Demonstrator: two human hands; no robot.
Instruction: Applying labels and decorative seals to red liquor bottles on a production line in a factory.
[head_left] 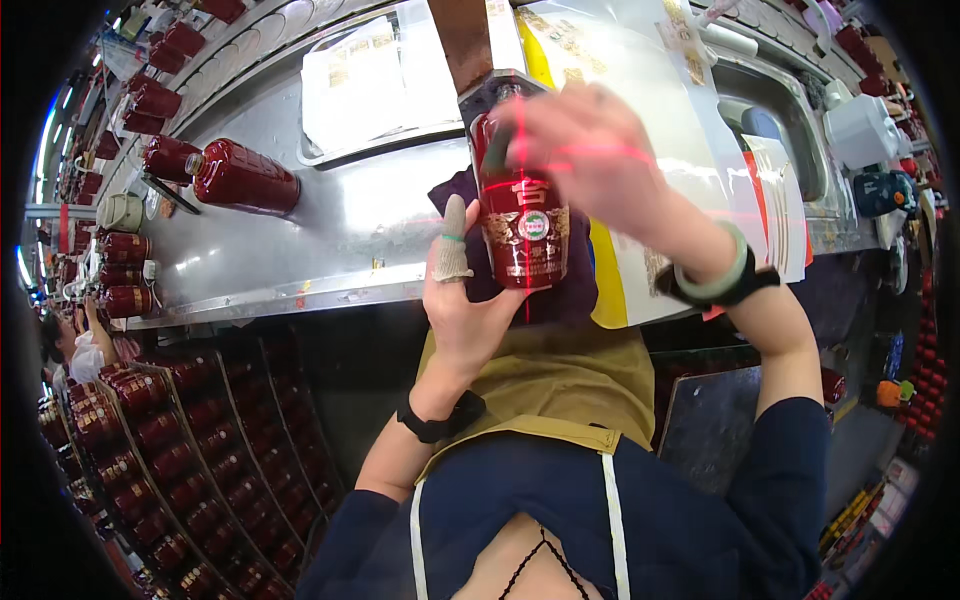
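Note:
A dark red glass bottle (525, 245) with gold decoration and a round white and green emblem lies on a dark cloth (582, 280) at the table's front edge, its neck pointing away from me. My left hand (462, 300) grips its lower left side, the thumb at its base. One of that hand's fingers wears a pale knitted finger cover. Over the bottle's upper part is my right hand (590, 150), smeared by motion, with something dark green at its fingers. Whether those fingers close on anything is hidden by blur. Red laser lines cross the bottle and my right hand.
Another red bottle (243, 178) rests on the metal table to the left, near a white tray (390, 140). Transparent sheets (640, 95) cover the surface at right, before a metal sink (765, 95). Racks of red bottles (190, 450) stand at lower left, with a person (85, 340) beyond.

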